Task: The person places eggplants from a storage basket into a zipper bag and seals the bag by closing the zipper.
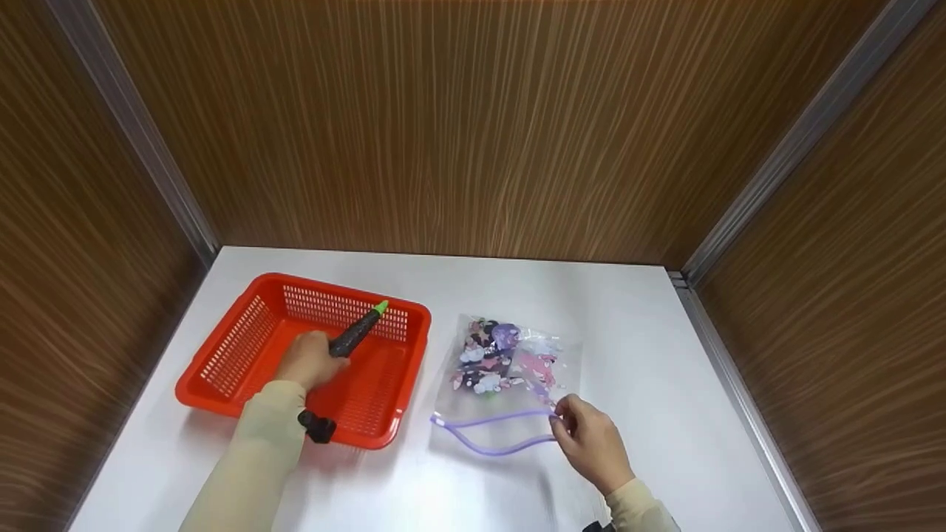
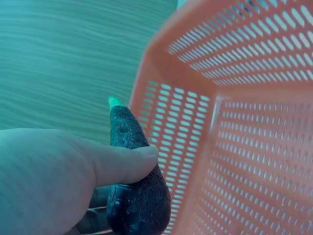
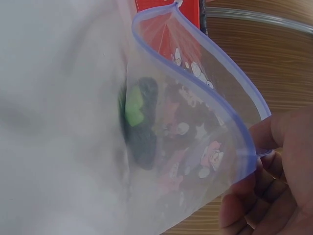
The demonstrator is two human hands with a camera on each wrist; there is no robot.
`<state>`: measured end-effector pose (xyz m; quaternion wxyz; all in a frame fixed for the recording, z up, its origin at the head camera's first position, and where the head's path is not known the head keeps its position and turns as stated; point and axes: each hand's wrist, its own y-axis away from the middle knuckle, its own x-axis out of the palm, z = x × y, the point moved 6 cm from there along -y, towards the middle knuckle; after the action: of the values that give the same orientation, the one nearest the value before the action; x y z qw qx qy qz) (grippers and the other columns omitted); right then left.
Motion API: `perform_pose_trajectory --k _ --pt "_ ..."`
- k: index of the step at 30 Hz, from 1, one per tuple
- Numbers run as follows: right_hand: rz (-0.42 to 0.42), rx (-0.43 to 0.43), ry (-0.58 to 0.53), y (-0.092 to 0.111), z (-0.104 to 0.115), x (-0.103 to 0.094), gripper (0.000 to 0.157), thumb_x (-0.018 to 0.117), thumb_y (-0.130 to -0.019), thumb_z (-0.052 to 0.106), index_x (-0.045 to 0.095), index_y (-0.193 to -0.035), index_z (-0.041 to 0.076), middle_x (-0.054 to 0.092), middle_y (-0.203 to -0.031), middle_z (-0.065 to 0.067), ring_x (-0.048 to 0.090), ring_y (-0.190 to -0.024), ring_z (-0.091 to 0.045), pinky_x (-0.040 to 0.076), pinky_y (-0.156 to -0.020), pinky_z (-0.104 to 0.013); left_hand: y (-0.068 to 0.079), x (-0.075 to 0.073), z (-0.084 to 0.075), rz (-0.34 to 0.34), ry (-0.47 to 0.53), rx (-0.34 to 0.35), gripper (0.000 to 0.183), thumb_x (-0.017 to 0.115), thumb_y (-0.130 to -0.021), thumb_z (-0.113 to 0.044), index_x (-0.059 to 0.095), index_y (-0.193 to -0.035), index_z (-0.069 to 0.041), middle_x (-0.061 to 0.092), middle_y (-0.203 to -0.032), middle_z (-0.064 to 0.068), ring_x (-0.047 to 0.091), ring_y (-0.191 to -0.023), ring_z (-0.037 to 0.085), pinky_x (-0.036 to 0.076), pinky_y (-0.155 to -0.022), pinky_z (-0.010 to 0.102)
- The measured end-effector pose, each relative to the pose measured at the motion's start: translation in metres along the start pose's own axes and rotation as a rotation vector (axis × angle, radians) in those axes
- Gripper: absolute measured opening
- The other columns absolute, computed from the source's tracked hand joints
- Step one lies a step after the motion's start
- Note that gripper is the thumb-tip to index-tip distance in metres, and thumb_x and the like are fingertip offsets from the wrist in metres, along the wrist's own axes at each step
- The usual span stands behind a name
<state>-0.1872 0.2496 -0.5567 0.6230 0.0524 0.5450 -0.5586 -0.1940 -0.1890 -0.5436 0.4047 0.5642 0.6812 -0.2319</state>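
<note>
Left hand (image 1: pixel 308 360) grips vegetable (image 1: pixel 356 334) over basket (image 1: pixel 369 388), right hand (image 1: pixel 590 443) pinches bag (image 1: pixel 488 366) holding green piece (image 3: pixel 134 107).

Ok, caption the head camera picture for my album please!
Left fingers grip a dark, green-tipped object at the red basket; right fingers pinch a clear, purple-edged bag.

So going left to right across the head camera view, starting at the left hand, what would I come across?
Left hand → dark green-tipped item → clear printed bag with a purple rim → right hand.
</note>
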Motion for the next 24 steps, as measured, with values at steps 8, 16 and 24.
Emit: perform_pose_trajectory --k 8,16,24 --pt "0.017 0.017 0.003 -0.001 0.0 0.0 0.016 0.068 -0.077 0.012 0.055 -0.081 0.019 0.042 -0.063 0.018 0.038 -0.051 0.002 0.034 -0.045 -0.019 0.017 -0.005 -0.007 0.008 0.066 -0.014 0.034 0.069 -0.081 -0.022 0.059 -0.105 0.0 0.053 -0.086 0.011 0.049 -0.078 0.026 0.039 -0.066 0.036" --pt "0.01 0.009 -0.01 -0.002 0.0 0.0 0.016 0.068 -0.076 0.012 0.055 -0.08 0.019 0.042 -0.062 0.019 0.037 -0.05 0.001 0.034 -0.045 -0.019 0.029 -0.009 -0.021 -0.021 0.094 0.015 0.047 0.071 -0.08 -0.025 0.056 -0.118 -0.001 0.058 -0.097 0.011 0.052 -0.086 0.027 0.044 -0.076 0.042" --pt "0.022 0.019 -0.012 -0.001 -0.001 0.0 0.015 0.068 -0.077 0.012 0.055 -0.08 0.019 0.041 -0.062 0.019 0.037 -0.05 0.001 0.034 -0.045 -0.019 0.046 -0.009 -0.046 -0.047 0.137 0.068 0.049 0.073 -0.077 -0.028 0.057 -0.116 -0.005 0.057 -0.098 0.008 0.053 -0.087 0.025 0.047 -0.078 0.042"
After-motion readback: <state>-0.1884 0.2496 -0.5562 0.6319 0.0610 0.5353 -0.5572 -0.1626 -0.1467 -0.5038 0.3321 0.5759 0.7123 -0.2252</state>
